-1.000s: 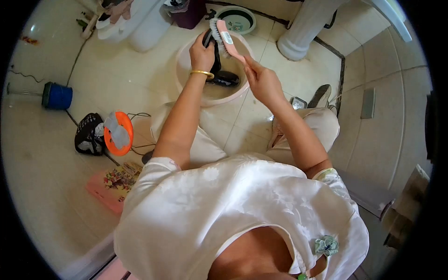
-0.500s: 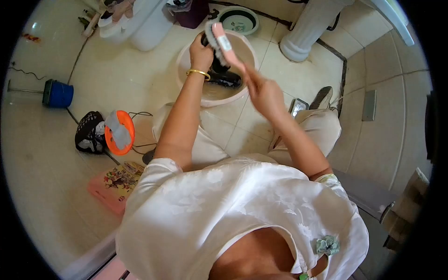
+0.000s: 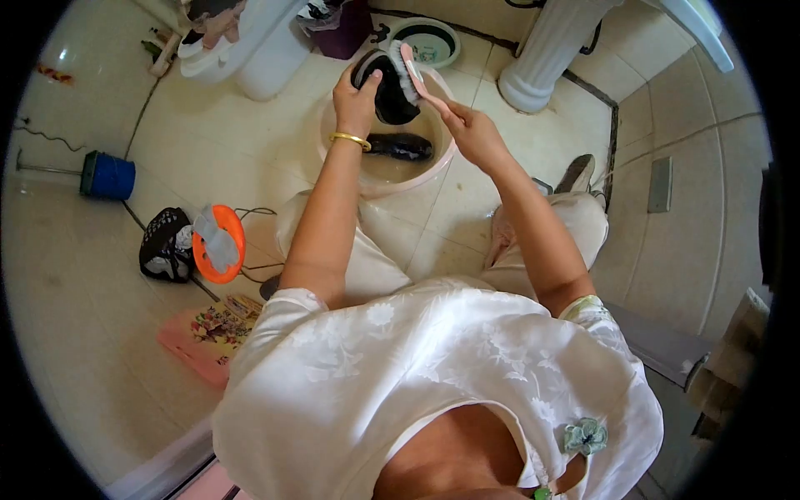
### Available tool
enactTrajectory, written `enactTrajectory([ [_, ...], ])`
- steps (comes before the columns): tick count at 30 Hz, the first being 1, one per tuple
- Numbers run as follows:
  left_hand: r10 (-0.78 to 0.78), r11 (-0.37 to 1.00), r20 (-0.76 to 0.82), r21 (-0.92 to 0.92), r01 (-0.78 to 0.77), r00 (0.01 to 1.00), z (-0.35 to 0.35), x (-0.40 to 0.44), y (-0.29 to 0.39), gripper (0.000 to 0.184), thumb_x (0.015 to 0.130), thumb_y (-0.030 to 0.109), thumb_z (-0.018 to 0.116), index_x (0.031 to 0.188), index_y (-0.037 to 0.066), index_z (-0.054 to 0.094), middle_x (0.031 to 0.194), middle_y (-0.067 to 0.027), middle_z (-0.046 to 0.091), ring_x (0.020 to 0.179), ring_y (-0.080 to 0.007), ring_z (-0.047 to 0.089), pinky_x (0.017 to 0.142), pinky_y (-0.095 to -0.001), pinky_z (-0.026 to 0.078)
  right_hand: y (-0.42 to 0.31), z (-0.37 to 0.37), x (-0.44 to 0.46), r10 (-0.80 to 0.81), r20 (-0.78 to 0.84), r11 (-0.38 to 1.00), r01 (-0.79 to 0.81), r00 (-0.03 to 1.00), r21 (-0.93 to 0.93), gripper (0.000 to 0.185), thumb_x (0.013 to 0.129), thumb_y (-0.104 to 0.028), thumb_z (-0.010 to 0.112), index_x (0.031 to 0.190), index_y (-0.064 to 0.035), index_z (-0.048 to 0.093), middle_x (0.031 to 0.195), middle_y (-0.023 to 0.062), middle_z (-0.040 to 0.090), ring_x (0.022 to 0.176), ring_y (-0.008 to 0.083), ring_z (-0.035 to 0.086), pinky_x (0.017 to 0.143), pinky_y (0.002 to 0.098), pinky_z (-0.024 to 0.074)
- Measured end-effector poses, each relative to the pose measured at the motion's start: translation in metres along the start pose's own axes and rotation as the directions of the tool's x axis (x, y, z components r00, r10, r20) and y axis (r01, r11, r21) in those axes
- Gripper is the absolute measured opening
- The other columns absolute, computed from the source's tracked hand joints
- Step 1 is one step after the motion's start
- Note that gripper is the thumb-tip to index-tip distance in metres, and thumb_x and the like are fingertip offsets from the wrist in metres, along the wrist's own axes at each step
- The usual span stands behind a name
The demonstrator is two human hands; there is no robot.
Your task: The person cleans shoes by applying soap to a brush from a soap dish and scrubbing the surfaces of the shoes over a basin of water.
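My left hand (image 3: pixel 355 103) is closed on a black shoe (image 3: pixel 392 102), held above a pale pink basin (image 3: pixel 447 155). Closed round the handle of a pink brush (image 3: pixel 414 73) is my right hand (image 3: pixel 477 137); the brush's white bristles touch the right side of that shoe. A second dark, wet shoe (image 3: pixel 402 147) lies in the basin's cloudy water, just below the first. My left wrist wears a gold bangle.
Behind the basin stand a green-rimmed basin (image 3: pixel 427 43), a purple bin (image 3: pixel 344 32) and a white pedestal (image 3: pixel 533 62). To the left are a blue container (image 3: pixel 108 175), a black bag (image 3: pixel 164 245), an orange item (image 3: pixel 219 243) and a pink case (image 3: pixel 204 333).
The held shoe has turned, so more of its dark surface shows. The brush has shifted slightly right and down along with my right hand.
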State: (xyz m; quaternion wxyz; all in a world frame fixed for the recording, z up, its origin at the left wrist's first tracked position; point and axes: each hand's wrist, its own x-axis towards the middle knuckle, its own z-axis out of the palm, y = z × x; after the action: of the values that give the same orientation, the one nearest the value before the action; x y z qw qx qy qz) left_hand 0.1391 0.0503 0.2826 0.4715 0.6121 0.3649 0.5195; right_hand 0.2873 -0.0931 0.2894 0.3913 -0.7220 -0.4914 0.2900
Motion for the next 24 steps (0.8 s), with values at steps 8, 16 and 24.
enactTrajectory([
  [8,-0.065,0.935,0.049,-0.345,0.078,0.997,-0.005,0.002,0.001,0.03,0.079,0.004,0.062,0.106,-0.006,0.055,0.098,-0.0095,0.06,0.088,-0.0172,0.057,0.081,-0.0278,0.045,0.024,0.019,-0.021,-0.02,-0.098,0.997,0.013,0.995,-0.07,0.039,0.089,-0.034,0.048,0.116,-0.0078,0.055,0.096,0.0218,0.061,0.09,0.0352,0.059,0.079,0.0361,0.0458],
  [16,-0.08,0.899,0.058,-0.428,0.098,0.995,-0.007,0.002,0.001,0.029,0.078,0.003,0.061,0.105,-0.005,0.054,0.097,-0.01,0.06,0.086,-0.0196,0.058,0.081,-0.0299,0.046,0.007,0.011,-0.032,-0.03,-0.018,0.998,0.029,0.999,-0.048,0.041,0.091,-0.029,0.049,0.121,-0.0015,0.051,0.104,0.0172,0.062,0.095,0.021,0.059,0.082,0.0298,0.0437],
  [24,-0.096,0.848,0.036,-0.521,0.101,0.995,-0.042,-0.01,0.002,0.032,0.078,0.0,0.061,0.109,-0.003,0.051,0.101,-0.0112,0.059,0.089,-0.0222,0.058,0.079,-0.0329,0.049,0.024,0.003,-0.023,0.038,0.087,0.999,-0.04,0.996,0.022,0.039,0.09,-0.029,0.05,0.119,-0.0026,0.054,0.099,0.0135,0.063,0.09,0.0214,0.058,0.082,0.0306,0.0441],
])
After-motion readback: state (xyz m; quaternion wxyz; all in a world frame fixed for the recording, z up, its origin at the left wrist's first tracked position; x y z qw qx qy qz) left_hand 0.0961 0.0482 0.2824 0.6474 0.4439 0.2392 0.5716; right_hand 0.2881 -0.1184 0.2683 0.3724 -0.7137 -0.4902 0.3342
